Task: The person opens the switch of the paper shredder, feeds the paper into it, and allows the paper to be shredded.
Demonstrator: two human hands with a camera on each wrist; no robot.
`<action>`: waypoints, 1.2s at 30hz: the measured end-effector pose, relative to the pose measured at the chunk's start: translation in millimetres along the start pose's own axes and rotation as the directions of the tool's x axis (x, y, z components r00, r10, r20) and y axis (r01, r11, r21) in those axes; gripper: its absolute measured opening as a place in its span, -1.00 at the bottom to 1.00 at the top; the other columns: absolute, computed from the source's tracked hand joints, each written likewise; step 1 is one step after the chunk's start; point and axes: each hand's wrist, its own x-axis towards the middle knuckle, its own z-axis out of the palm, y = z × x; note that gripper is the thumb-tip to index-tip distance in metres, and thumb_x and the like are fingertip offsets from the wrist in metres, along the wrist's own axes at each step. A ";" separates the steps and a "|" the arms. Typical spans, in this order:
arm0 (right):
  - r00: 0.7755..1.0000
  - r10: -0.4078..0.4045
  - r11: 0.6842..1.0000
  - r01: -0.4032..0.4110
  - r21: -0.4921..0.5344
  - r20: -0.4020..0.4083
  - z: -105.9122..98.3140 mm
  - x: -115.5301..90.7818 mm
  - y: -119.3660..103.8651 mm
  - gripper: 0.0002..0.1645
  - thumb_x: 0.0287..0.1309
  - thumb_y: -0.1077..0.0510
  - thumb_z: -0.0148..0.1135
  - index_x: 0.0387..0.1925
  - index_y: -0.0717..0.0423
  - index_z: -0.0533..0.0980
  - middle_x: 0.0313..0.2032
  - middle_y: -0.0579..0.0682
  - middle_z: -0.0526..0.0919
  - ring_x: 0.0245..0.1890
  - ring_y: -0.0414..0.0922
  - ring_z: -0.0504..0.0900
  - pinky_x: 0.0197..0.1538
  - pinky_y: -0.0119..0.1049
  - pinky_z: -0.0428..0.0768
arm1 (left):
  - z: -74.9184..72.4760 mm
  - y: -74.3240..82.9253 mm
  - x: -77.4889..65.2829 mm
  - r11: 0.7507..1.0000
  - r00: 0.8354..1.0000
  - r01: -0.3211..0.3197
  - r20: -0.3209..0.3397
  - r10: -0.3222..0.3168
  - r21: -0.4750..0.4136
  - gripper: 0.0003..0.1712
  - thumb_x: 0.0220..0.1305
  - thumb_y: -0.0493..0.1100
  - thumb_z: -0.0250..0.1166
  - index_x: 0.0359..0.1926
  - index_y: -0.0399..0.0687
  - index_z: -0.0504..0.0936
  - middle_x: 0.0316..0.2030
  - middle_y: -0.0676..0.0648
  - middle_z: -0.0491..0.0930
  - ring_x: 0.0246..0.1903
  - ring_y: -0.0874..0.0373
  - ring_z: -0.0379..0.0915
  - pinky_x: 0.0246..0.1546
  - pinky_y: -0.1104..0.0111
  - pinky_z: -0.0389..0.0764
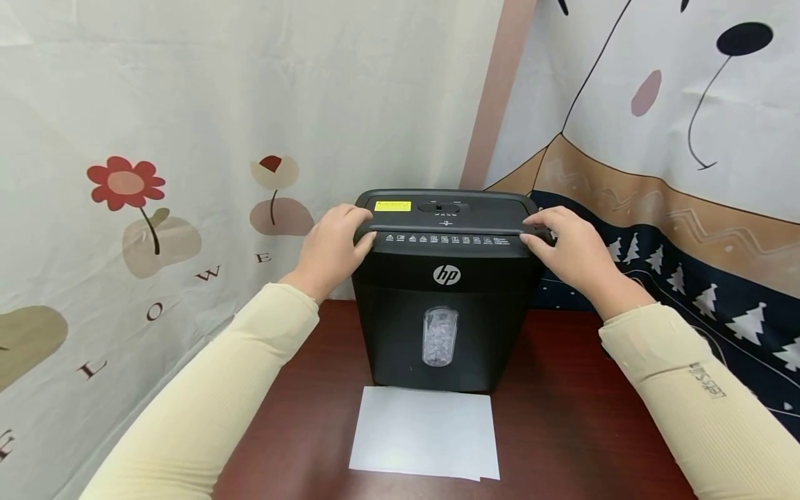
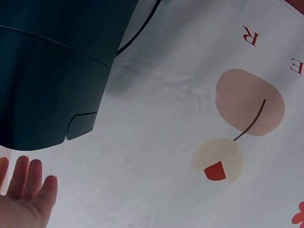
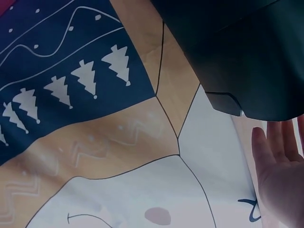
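Note:
A black paper shredder (image 1: 400, 316) with an HP logo stands upright on the table. White paper shreds show through its clear front window (image 1: 440, 337). My left hand (image 1: 334, 243) is at the left end of the shredder's top, thumb toward the front edge. At the right end is my right hand (image 1: 571, 246), with thumb and fingers spread near the corner. Both wrist views show extended fingers beside the top; whether they press on it cannot be told. Flat white paper sheets (image 1: 425, 434), slightly misaligned, lie in front of the shredder.
The dark red table (image 1: 300, 417) runs beneath everything. A patterned cloth (image 1: 219, 104) hangs at the left and behind, and a bear-and-tree print cloth (image 1: 675, 194) at the right. A black cord (image 2: 141, 29) runs behind the shredder in the left wrist view.

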 end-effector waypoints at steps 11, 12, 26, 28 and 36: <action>0.996 -0.033 0.999 0.034 0.012 -0.083 -1.5 -15.9 3.2 -0.52 0.24 0.13 0.26 0.16 0.23 0.47 0.23 0.25 0.40 0.24 0.19 0.34 0.23 0.20 0.33 | -4.3 -4.2 -14.8 0.996 0.990 -0.090 -0.108 0.091 0.015 -0.63 0.25 -0.24 0.30 0.07 -0.25 0.56 0.02 -0.23 0.52 0.06 -0.11 0.42 0.05 0.08 0.51; 0.995 -0.038 0.999 0.040 0.012 -0.096 -1.0 -17.3 4.2 -0.51 0.23 0.14 0.28 0.15 0.23 0.47 0.22 0.25 0.41 0.24 0.19 0.34 0.23 0.20 0.33 | -4.6 -4.9 -16.0 0.995 0.989 -0.094 -0.114 0.095 0.017 -0.63 0.25 -0.25 0.30 0.07 -0.26 0.56 0.02 -0.23 0.52 0.06 -0.11 0.42 0.05 0.08 0.50; 0.969 -0.136 0.990 0.126 -0.060 -0.206 8.3 -38.5 14.9 -0.32 0.05 0.08 0.44 0.19 0.20 0.46 0.22 0.24 0.42 0.23 0.21 0.35 0.13 0.25 0.41 | -8.3 -15.7 -37.8 0.974 0.954 -0.187 -0.214 0.210 0.124 -0.57 0.17 -0.20 0.32 0.04 -0.33 0.56 0.01 -0.30 0.51 0.06 -0.19 0.40 0.18 -0.05 0.32; 0.962 -0.154 0.987 0.140 -0.075 -0.226 10.9 -41.6 17.0 -0.30 0.00 0.09 0.48 0.19 0.20 0.46 0.21 0.23 0.43 0.22 0.22 0.36 0.11 0.25 0.42 | -8.7 -17.1 -42.0 0.972 0.953 -0.187 -0.214 0.214 0.143 -0.56 0.17 -0.19 0.32 0.04 -0.32 0.55 0.01 -0.30 0.50 0.07 -0.20 0.39 0.19 -0.11 0.30; 0.946 -0.175 0.982 0.148 -0.118 -0.272 22.2 -57.9 22.9 -0.26 -0.10 0.14 0.53 0.16 0.24 0.48 0.19 0.26 0.45 0.17 0.25 0.40 0.07 0.25 0.45 | -4.6 -24.1 -60.8 0.963 0.946 -0.175 -0.237 0.222 0.203 -0.55 0.13 -0.17 0.35 0.02 -0.31 0.54 0.01 -0.31 0.49 0.07 -0.21 0.37 0.15 -0.23 0.27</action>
